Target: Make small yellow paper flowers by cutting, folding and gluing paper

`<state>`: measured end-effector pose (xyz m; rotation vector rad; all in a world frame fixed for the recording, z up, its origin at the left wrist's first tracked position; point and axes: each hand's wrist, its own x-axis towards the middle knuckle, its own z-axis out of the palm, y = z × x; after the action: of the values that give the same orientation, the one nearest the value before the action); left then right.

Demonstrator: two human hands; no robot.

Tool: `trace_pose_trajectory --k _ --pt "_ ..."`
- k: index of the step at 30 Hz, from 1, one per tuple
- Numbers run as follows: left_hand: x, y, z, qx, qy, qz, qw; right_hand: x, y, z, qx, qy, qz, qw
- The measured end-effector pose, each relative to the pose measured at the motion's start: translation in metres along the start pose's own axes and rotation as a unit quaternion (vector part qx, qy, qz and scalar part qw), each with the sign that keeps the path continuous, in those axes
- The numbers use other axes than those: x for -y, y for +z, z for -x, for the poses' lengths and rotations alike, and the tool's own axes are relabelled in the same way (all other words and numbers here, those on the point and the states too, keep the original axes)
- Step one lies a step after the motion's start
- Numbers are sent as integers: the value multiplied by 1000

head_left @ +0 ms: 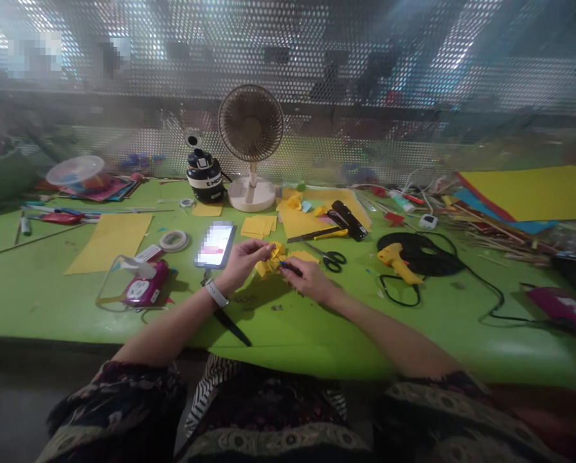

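Note:
Between my hands is a crumpled, layered piece of yellow paper (270, 262), flower-like in shape, just above the green table. My left hand (244, 260) pinches it from the left side. My right hand (312, 278) is closed around a slim dark tool (292, 268) with a bit of blue near its tip, which points at the paper; its exact kind is too small to make out. More yellow paper (303, 256) lies just behind my right hand. Scissors (333, 260) with black handles rest right of it. Beside my left hand lies a lit phone (215, 244).
A fan (252, 193) and a dark bottle (205, 180) stand at the back. A yellow glue gun (398, 262) with a cable lies right, near a utility knife (319, 234) and a stapler (348, 220). Left are a tape roll (173, 240) and a purple power strip (146, 286).

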<state>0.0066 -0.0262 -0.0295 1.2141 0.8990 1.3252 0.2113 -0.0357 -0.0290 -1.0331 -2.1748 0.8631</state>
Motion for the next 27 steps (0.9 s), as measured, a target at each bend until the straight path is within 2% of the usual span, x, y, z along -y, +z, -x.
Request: trace_pose_trajectory --k 6,14,23,27 --pt "6 -3 1 28 -4 -7 1000 0 4 3 31 20 -61 997" --pt "3 0 3 22 -12 -24 999 -2 5 4 51 8 -77 996" --pt "4 -1 2 10 -10 -16 1000 -2 5 5 54 31 -123 990" --pt "5 -1 2 6 -8 -16 1000 0 3 6 37 25 -83 996"
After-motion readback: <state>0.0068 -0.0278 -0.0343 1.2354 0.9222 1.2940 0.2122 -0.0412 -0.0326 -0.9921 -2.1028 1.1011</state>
